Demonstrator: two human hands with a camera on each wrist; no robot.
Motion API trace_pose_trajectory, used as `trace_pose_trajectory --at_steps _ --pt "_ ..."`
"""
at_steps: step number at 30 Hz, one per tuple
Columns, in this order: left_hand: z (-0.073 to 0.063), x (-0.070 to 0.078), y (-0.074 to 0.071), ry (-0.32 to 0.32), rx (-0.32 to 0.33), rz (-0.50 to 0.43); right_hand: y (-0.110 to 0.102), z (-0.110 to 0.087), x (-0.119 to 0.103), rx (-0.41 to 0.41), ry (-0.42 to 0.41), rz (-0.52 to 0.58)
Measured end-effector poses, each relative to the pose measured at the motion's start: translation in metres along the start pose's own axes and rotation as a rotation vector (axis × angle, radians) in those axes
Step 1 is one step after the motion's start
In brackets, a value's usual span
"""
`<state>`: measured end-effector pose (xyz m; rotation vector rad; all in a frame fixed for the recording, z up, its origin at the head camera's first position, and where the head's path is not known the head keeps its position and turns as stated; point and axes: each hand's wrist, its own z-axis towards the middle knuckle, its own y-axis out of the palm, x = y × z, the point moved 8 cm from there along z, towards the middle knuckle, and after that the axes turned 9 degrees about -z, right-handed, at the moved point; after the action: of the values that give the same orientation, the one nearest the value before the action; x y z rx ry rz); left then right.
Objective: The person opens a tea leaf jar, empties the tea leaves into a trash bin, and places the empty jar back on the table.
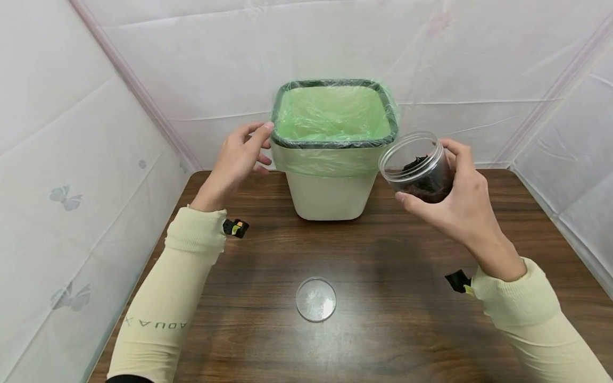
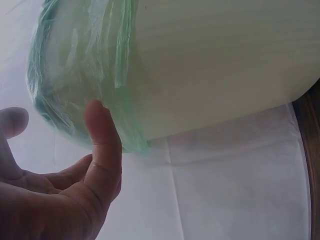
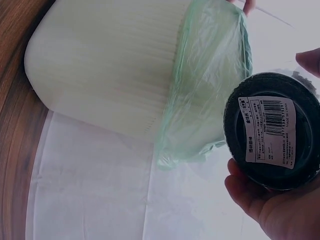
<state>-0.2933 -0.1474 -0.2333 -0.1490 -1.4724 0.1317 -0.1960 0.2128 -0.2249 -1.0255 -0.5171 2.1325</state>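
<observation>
My right hand [image 1: 471, 199] grips a clear plastic jar [image 1: 421, 169] without a lid, tilted toward the bin, with dark crumpled contents inside. In the right wrist view the jar's base faces the camera and bears a white barcode label [image 3: 270, 131]. A pale trash bin [image 1: 331, 194] stands upright at the back, lined with a green plastic bag [image 1: 335, 114] folded over its rim. At the bin's left side is my left hand [image 1: 241, 154], fingers loosely bent and holding nothing, thumb and index tips right by the bagged rim.
A round clear lid [image 1: 316, 299] lies flat on the dark wooden table [image 1: 268, 340], in front of the bin. White sheeting [image 1: 215, 58] rises behind the table and along both sides.
</observation>
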Motion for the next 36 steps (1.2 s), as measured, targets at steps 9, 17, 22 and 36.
trace_pose_trajectory --at_steps 9,17,22,36 --pt "0.004 0.003 0.000 -0.025 -0.012 -0.021 -0.003 0.003 -0.002 0.008 0.000 -0.018" --pt "0.010 0.002 -0.002 -0.049 -0.008 -0.043 -0.005 0.006 -0.003 0.031 0.008 -0.032" --pt "0.012 0.004 -0.001 -0.046 -0.016 -0.035 -0.006 0.010 0.000 0.047 0.012 -0.025" --pt "0.018 0.007 0.001 -0.071 -0.017 -0.025 -0.007 0.016 0.000 0.055 0.028 -0.020"
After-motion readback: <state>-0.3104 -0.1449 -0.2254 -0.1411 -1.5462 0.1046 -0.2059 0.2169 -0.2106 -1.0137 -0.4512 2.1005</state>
